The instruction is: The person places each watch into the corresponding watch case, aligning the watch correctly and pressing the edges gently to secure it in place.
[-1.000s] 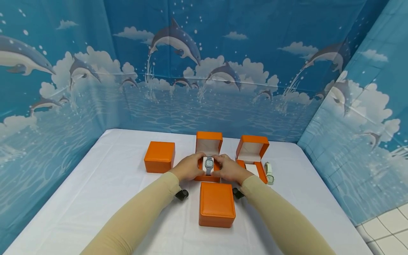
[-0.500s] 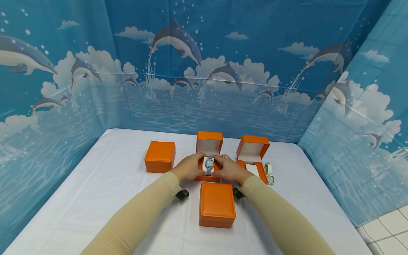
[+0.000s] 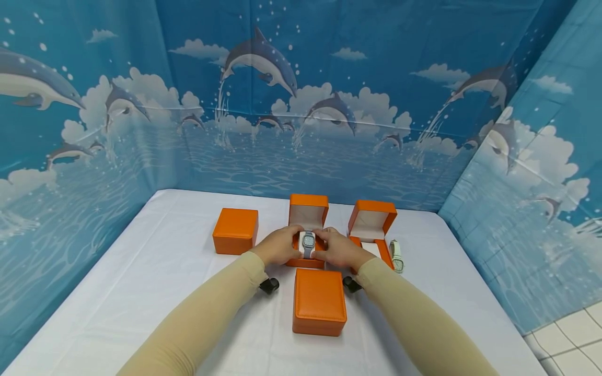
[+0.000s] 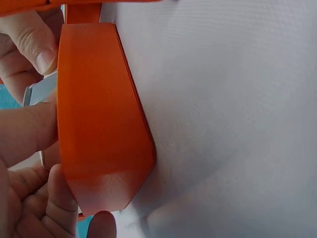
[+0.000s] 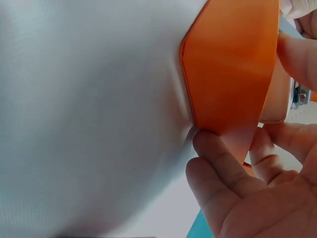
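In the head view, a grey-blue square-faced wristwatch (image 3: 308,241) on a white cushion sits in the lower half of an open orange watch box (image 3: 308,201). My left hand (image 3: 278,246) pinches the watch and its cushion from the left, thumb near and fingers at the far end. From the right side, my right hand (image 3: 340,250) does the same. The left wrist view has the box's orange side wall (image 4: 101,114) hiding part of the cushion. In the right wrist view, two fingers (image 5: 218,166) lie against the outer wall, while thumb and forefinger reach inside.
A closed orange box (image 3: 320,300) stands in front, between my forearms, and another closed box (image 3: 235,231) is on the left. To the right are an open box (image 3: 373,219) with a white cushion and a pale green watch (image 3: 397,256). A white cloth (image 3: 155,271) covers the table.
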Motion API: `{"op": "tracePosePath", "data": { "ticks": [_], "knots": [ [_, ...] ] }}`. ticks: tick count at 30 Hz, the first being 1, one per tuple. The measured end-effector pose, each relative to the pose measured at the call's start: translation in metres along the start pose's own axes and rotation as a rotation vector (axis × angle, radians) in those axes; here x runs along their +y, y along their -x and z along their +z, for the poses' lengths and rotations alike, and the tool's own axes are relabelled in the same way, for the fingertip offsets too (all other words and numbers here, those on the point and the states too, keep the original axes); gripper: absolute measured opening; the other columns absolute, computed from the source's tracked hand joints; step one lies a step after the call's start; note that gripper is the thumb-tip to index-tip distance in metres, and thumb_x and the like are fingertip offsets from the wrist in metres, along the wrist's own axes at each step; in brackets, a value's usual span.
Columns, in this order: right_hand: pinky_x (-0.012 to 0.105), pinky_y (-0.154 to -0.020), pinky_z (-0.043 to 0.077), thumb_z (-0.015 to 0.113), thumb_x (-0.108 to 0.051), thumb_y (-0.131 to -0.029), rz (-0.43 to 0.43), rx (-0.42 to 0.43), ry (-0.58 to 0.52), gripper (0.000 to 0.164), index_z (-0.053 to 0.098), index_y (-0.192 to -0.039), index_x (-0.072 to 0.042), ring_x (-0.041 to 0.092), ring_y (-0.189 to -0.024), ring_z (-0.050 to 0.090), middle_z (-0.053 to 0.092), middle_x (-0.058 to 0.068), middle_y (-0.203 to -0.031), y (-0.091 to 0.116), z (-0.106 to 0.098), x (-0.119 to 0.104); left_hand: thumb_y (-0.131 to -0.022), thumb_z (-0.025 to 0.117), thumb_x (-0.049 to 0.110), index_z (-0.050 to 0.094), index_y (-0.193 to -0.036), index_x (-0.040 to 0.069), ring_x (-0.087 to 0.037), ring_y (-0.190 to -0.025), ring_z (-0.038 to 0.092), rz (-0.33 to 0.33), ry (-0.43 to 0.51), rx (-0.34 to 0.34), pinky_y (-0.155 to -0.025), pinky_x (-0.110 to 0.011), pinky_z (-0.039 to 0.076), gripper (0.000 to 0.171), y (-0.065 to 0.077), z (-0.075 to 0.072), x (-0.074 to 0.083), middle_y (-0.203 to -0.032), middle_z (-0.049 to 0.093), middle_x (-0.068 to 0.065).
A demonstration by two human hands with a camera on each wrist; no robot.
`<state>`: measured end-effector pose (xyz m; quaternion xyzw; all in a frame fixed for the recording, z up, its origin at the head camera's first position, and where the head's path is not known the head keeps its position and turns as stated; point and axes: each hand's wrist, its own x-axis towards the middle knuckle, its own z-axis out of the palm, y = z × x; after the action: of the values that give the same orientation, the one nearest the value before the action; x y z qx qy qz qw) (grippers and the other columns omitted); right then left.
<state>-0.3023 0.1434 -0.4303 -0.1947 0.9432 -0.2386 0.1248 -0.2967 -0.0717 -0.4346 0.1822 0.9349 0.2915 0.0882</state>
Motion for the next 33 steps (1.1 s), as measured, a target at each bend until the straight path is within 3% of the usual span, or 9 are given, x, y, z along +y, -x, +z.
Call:
{"op": "tracePosePath", "data": {
  "ticks": [20, 33],
  "knots": [
    [0.045, -0.11, 0.05, 0.074, -0.033, -0.1, -0.014, 0.003, 0.016, 0.074, 0.041, -0.162, -0.01, 0.023, -0.114, 0.057, 0.049, 0.011, -0.141, 0.0004, 0.003, -0.0026, -0.098, 0.077, 0.027, 0.053, -0.153, 0.009, -0.027, -0.144, 0.052, 0.046, -0.049, -0.007, -0.124, -0.045, 0.04, 0.063, -0.0005, -0.0007, -0.0008, -0.158, 0.052, -0.01],
    [0.046, -0.106, 0.052, 0.077, -0.033, -0.098, 0.001, 0.063, -0.005, 0.071, 0.046, -0.159, -0.017, 0.024, -0.109, 0.057, 0.053, 0.011, -0.138, 0.001, 0.0079, -0.0014, -0.096, 0.079, 0.029, 0.05, -0.156, 0.008, -0.027, -0.129, 0.06, 0.012, -0.029, 0.013, -0.119, -0.044, 0.046, 0.07, 0.0015, 0.0017, -0.0026, -0.155, 0.048, -0.015]
  ]
}}
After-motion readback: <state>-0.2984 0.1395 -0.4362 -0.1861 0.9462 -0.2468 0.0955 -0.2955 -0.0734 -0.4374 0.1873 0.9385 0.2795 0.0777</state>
